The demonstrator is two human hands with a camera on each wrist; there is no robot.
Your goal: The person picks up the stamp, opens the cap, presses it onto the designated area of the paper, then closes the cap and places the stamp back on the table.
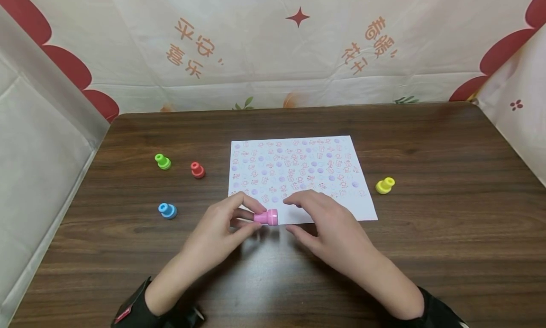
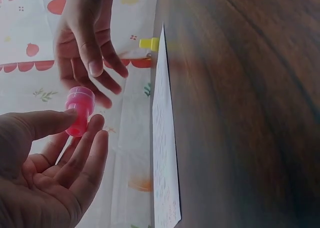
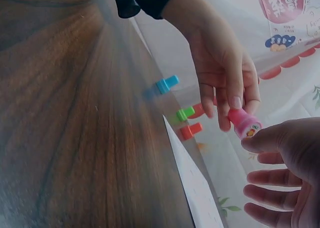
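A pink toy stamp [image 1: 268,217] is pinched by its narrow end between the thumb and fingers of my left hand [image 1: 222,223]. It lies on its side in the air, its wide end pointing right, with a small coloured picture on that end in the right wrist view. My right hand [image 1: 328,223] is just to the right, thumb and fingers apart and nothing between them. Behind and below both hands lies a white sheet of paper [image 1: 341,207], covered in rows of small purple and red prints except along its near edge.
On the brown wooden table [image 1: 426,257], green [image 1: 163,161], red [image 1: 197,170] and blue [image 1: 168,210] stamps stand left of the paper. A yellow stamp [image 1: 385,186] is to its right. A printed cloth [image 1: 264,43] hangs behind the table.
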